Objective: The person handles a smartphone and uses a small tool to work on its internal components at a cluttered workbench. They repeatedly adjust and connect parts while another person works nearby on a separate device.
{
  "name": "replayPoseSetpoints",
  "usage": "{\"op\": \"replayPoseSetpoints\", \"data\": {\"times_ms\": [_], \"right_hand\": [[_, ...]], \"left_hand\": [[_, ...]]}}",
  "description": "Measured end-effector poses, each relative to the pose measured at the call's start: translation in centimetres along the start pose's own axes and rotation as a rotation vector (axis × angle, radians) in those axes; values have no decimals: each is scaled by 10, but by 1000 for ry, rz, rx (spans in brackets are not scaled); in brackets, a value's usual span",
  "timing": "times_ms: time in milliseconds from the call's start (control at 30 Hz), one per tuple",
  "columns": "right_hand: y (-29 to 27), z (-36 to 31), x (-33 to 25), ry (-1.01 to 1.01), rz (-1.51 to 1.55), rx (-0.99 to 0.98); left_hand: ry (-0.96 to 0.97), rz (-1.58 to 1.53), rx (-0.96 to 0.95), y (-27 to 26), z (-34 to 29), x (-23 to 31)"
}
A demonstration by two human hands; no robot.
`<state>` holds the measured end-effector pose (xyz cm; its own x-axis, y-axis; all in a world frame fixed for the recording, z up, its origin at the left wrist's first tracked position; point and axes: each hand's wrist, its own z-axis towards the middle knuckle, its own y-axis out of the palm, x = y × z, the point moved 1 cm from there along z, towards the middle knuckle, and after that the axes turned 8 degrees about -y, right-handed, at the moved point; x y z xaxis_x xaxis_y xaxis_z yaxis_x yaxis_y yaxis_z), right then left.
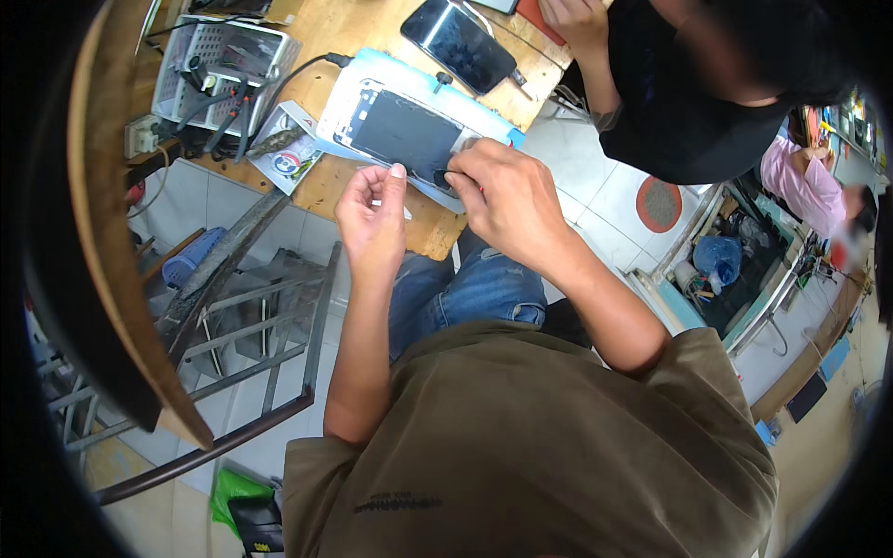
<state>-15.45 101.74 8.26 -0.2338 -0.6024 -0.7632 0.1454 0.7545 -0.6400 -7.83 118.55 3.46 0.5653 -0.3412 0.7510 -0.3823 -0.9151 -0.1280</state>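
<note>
A dark rectangular panel (405,130) is lying flat on a white and light-blue platform (372,70), its right end reaching toward your right hand (507,191). Your right hand is resting palm down at that end, its thumb and forefinger drawing close beside a small dark piece (441,177); whether they are gripping it you cannot tell. Your left hand (370,223) is standing at the near edge of the platform, thumb pointing up and fingers curling loosely; whether they are holding anything you cannot tell.

A black knob (444,80) is sitting at the platform's far side, and a black cable (312,65) is running in at its far left corner. The platform is resting on a wooden table (437,232). Beyond it, a dark-screened phone (459,45) is lying face up.

To your left, an open white box (282,169) is lying at the table edge, just beside pliers (244,112) that are leaning at a perforated white basket (223,65). To your right, a person in black (670,112) is sitting near the table, one hand (572,14) reaching over it.
</note>
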Motion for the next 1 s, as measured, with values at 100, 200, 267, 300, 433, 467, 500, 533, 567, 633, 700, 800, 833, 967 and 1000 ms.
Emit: {"op": "replayPoseSetpoints", "data": {"times_ms": [100,200,267,300,433,467,500,533,567,633,700,800,833,967,1000], "right_hand": [[5,-1,-3,34,-35,21],[5,-3,-7,63,-72,-18],[5,-3,-9,74,-73,-38],[5,-2,-9,80,-63,-42],[9,3,-10,85,-58,-18],[10,4,-10,88,-48,-11],[11,4,-10,91,-38,-4],[11,5,-11,97,-24,0],[12,6,-11,93,-22,7],[13,7,-12,94,-10,17],[14,8,-13,97,6,18],[17,10,-15,94,18,41],[18,11,-15,95,21,49],[20,14,-14,106,36,59],[20,15,-14,107,37,65]], "left_hand": [[12,12,-13,-2,2,-3],[33,-16,-31,-2,2,-2],[40,-15,-32,-1,3,-1],[30,-8,-44,-2,3,0],[9,-10,-69,-3,4,2],[20,-11,-71,-3,5,2],[28,-12,-70,-3,5,1],[27,-7,-67,-3,5,1],[37,-11,-69,-3,5,1],[38,-5,-69,-3,5,0],[41,-12,-75,-3,6,-1],[43,-11,-92,-4,6,0],[44,-8,-98,-4,6,0],[40,3,-98,-5,6,0],[49,7,-96,-5,7,0]]}}
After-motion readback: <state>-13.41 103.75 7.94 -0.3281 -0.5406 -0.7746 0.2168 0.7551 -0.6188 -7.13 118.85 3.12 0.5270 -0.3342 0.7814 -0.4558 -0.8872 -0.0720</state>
